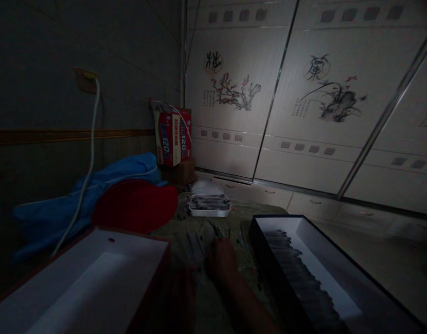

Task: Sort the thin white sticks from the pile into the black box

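The sticks (196, 242) lie loose in the middle of the table (246, 271), thin, dark and roughly parallel, pointing toward the far edge. They look light and stiff but easy to snap, and they lie flat enough to be hard to lift. My guess is that they are best pinched near mid-length or slid together into a small bundle.

The right hand (220, 260) rests knuckles-up on their near ends. It is too dark to tell whether the fingers are closed on any. A dim shape toward the front edge may be the left hand (181, 291), and I cannot tell its state either.

Just right of the hand, a black box (258, 241) with a white lining holds a long row of similar sticks. At the far edge stands a small tray (209, 213) with more of them. A red box (157, 269), white inside, fills the front left corner. Beyond it are a red disc (135, 204), a blue cloth (53, 213), a carton (171, 137) and a white cable (91, 139).
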`<state>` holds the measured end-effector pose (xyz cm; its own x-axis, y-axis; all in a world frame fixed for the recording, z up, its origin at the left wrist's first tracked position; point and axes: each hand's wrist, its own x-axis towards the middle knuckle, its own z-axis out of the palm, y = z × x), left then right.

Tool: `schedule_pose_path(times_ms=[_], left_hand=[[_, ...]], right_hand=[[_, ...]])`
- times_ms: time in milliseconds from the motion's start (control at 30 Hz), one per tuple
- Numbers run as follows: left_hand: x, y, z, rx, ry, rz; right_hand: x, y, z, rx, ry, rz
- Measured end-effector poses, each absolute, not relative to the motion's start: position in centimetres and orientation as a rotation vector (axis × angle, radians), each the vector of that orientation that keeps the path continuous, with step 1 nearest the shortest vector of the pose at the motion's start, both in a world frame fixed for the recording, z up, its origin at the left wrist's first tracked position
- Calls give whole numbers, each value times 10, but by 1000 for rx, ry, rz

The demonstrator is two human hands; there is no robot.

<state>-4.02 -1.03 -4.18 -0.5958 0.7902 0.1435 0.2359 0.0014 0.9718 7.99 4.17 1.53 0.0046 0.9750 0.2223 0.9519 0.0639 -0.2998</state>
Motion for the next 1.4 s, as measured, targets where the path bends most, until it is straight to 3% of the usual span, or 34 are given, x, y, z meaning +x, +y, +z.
schedule_pose_path(times_ms=[767,1400], left_hand=[[-36,-17,-14,1109,1709,1544],[-28,-15,-13,1126,1650,1339]], right_hand=[[104,9,23,-2163,-1863,358],[103,-7,13,-2129,-1857,198]])
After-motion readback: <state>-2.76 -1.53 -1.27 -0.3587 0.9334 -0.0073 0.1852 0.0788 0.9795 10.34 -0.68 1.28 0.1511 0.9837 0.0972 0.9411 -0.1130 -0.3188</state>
